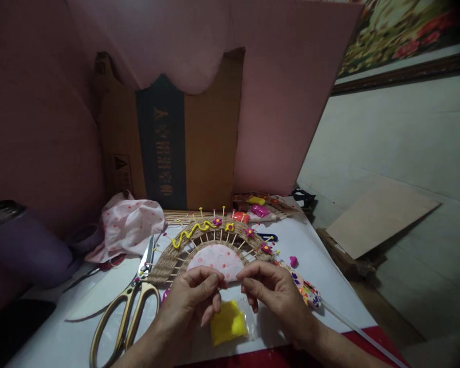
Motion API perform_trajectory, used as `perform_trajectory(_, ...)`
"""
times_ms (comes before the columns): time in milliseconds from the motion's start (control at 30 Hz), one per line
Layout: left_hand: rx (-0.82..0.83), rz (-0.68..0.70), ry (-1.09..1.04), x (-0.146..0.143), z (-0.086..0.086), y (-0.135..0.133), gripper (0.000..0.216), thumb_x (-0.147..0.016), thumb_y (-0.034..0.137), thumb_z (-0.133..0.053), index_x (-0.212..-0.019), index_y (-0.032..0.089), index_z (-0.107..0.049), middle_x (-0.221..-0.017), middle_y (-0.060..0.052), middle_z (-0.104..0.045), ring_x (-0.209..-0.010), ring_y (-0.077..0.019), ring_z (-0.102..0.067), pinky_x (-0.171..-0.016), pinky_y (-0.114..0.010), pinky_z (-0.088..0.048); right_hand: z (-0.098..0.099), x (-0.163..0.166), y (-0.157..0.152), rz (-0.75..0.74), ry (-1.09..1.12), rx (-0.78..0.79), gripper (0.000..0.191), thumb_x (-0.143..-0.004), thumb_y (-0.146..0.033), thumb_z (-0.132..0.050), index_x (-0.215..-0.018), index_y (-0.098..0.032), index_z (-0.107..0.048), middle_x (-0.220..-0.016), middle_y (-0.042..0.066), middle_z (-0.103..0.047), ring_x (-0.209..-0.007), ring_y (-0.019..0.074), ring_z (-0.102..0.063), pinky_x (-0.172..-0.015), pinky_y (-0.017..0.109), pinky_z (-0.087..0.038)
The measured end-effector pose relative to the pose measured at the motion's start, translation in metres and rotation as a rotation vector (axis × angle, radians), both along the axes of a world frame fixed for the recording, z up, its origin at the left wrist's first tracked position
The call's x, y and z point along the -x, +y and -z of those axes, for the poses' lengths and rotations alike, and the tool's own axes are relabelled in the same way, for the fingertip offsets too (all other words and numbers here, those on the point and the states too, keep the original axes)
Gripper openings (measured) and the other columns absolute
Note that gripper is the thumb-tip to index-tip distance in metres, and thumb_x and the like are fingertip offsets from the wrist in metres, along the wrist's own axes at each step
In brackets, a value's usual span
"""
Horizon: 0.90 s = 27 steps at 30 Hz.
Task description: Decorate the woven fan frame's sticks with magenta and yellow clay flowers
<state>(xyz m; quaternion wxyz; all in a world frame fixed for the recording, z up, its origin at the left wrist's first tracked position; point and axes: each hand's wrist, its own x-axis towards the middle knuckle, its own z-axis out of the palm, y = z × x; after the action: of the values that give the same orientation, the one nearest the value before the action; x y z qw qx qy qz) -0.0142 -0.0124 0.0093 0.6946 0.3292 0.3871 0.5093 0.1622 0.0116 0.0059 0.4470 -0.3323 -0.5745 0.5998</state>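
My left hand (199, 296) and my right hand (278, 294) face each other over the table, thumb and forefinger of each pinched together. Whatever lies in the pinches, if anything, is too small to make out. Just beyond them is a fan-shaped twine weaving (168, 263) on thin sticks, tipped with yellow and pink balls. A wavy yellow clay strip (184, 235) and several clay flowers (249, 232) decorate its arch. Dotted fabric (214, 258) covers its half-round centre. Below my hands lies a plastic bag of yellow clay (230, 322).
Large gold-handled scissors (128, 306) lie left, near white card (103, 291) and bunched dotted cloth (132, 220). A purple tumbler (26, 245) stands far left. Cardboard (212, 133) rises behind. A pink clay lump (293, 261) and a patterned item with a pale stick (352, 324) are right.
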Motion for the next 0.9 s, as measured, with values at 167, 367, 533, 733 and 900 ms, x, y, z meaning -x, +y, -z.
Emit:
perform_trajectory(167,0.017,-0.022,-0.092,-0.0012,-0.0053,-0.0003,0.022,-0.066,0.014,-0.071,-0.085,0.007,-0.063,-0.078,-0.012,-0.069,-0.061,-0.0114,-0.063,-0.053,-0.016,-0.045,0.0011,-0.0003,0.0020,0.007,0.009,-0.019,0.018,-0.077,-0.033,-0.066,-0.080,-0.016,-0.067,-0.061,-0.001,-0.057,-0.049,0.0064,-0.051,-0.046,0.018,-0.043)
perform_trajectory(367,0.016,-0.012,-0.078,-0.0042,-0.0063,-0.0014,0.019,-0.073,0.019,-0.066,-0.089,0.010,-0.062,-0.075,-0.010,-0.069,-0.054,-0.0129,-0.062,-0.042,-0.017,-0.043,0.0011,0.0004,0.0008,0.010,-0.020,-0.031,0.018,-0.077,-0.034,-0.066,-0.079,-0.016,-0.068,-0.062,-0.001,-0.057,-0.048,0.0061,-0.050,-0.046,0.018,-0.042)
perform_trajectory(533,-0.023,0.050,-0.116,-0.0028,-0.0045,-0.0013,0.018,-0.074,0.024,-0.067,-0.085,0.011,-0.065,-0.067,-0.006,-0.066,-0.047,-0.0088,-0.058,-0.041,-0.015,-0.041,0.0003,-0.0014,0.0020,0.036,0.012,-0.045,0.016,-0.077,-0.031,-0.066,-0.081,-0.015,-0.067,-0.060,-0.001,-0.057,-0.048,0.0065,-0.051,-0.046,0.018,-0.044)
perform_trajectory(733,-0.026,0.085,-0.138,0.0003,-0.0080,-0.0038,0.019,-0.074,0.021,-0.067,-0.089,0.010,-0.067,-0.074,-0.008,-0.067,-0.052,-0.0099,-0.060,-0.045,-0.017,-0.044,-0.0014,0.0000,0.0020,-0.001,0.041,-0.046,0.017,-0.079,-0.031,-0.064,-0.084,-0.014,-0.067,-0.063,0.002,-0.064,-0.049,0.0080,-0.056,-0.047,0.019,-0.047)
perform_trajectory(900,-0.014,0.111,-0.129,0.0009,-0.0099,-0.0057,0.016,-0.072,0.013,-0.067,-0.088,0.009,-0.067,-0.078,-0.009,-0.068,-0.053,-0.0090,-0.059,-0.047,-0.016,-0.044,-0.0014,-0.0006,0.0000,0.011,0.039,0.015,0.019,-0.073,-0.031,-0.070,-0.072,-0.014,-0.062,-0.055,-0.001,-0.060,-0.045,0.0075,-0.053,-0.042,0.018,-0.044)
